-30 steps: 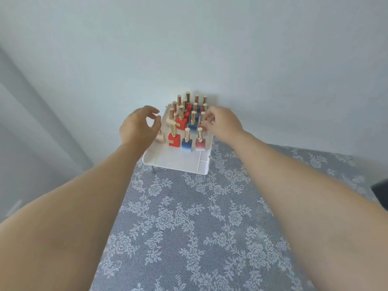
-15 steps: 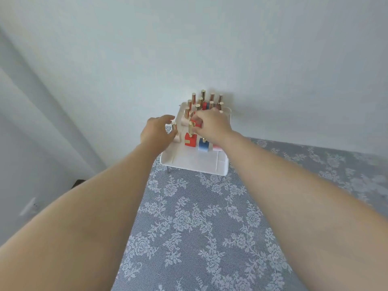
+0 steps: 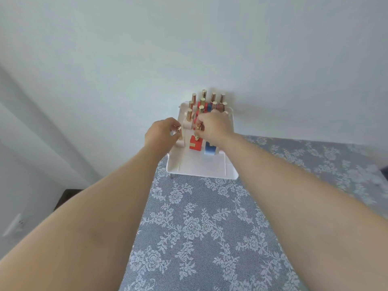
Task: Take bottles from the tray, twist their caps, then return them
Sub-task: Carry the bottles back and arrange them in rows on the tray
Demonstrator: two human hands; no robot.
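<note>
A white tray (image 3: 201,169) on short legs stands at the table's far edge against the wall. It holds several small square bottles with tall gold caps, in red, blue and pale tones. My left hand (image 3: 160,134) pinches the gold cap of a pale bottle (image 3: 179,134) at the tray's left side. My right hand (image 3: 213,128) is closed on the gold cap of the front red bottle (image 3: 195,143), which stands in the tray. A blue bottle (image 3: 209,149) sits just right of it, its cap hidden under my right wrist.
The table wears a grey-blue lace cloth with white flowers (image 3: 210,227). A plain pale wall (image 3: 189,49) rises right behind the tray. A dark object (image 3: 385,175) shows at the right edge, and dark floor (image 3: 65,196) lies off the table's left.
Both hands have closed in over the tray. My right hand moved left from the right-hand bottles onto the red bottle's cap, and my left hand took hold of the pale bottle's cap.
</note>
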